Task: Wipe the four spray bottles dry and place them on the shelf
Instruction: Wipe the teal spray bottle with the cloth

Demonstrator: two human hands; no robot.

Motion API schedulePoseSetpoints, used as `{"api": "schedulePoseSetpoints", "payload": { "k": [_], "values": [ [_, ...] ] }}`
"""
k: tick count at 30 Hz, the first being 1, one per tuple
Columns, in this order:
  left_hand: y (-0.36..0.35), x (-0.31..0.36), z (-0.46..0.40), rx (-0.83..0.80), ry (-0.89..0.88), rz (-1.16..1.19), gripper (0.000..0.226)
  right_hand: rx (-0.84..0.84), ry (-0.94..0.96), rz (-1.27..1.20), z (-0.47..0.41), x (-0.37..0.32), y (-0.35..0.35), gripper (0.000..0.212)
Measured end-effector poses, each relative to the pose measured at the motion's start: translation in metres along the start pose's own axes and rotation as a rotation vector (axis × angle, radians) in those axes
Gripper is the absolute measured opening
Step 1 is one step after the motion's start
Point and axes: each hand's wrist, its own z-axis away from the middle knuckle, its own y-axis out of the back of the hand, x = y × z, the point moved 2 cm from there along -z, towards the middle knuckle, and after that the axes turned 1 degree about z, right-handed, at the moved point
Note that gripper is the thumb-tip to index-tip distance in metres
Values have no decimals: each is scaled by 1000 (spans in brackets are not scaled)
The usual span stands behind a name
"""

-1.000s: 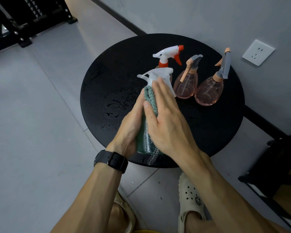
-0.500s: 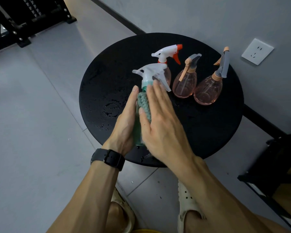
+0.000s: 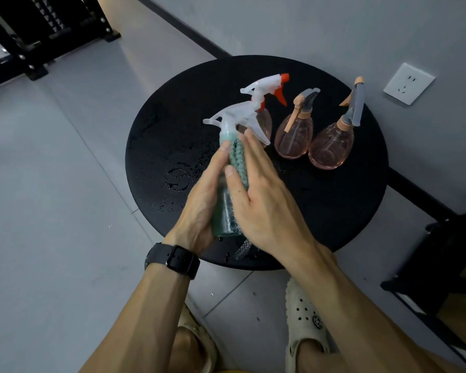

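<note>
green spray bottle (image 3: 226,208) between both hands' fingers (image 3: 249,152), cloth (image 3: 238,162) under right fingers

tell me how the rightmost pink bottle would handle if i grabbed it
Probably light: the pink bottle looks clear and empty. Possibly slippery, since droplets dot the table nearby. Its tall sprayer over a rounded body may make it tip if nudged high.

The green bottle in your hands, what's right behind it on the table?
Behind the green bottle stands a pinkish bottle with a white and orange trigger. Only its head and part of its body show; the rest, and where it meets the black table, is covered.
</note>
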Motion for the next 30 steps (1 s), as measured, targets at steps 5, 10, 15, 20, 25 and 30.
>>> {"api": "schedulePoseSetpoints", "payload": {
  "k": [5,10,15,20,25,30],
  "values": [
    [12,6,-2,71,-68,79,40,20,60,16,10,-2,-13,57],
    [10,9,2,132,-71,-63,48,25,72,7,5,0,-11,57],
    [6,6,-1,77,48,-160,53,8,-11,-35,-5,5,0,57],
    [2,-1,0,37,113,-212,60,-3,-77,-102,-11,10,6,55],
    [1,6,3,107,62,-132,50,-10,-62,-108,-5,6,3,55],
    [8,9,1,215,-10,18,49,-49,-52,-102,8,2,-3,55]
  ]
}}
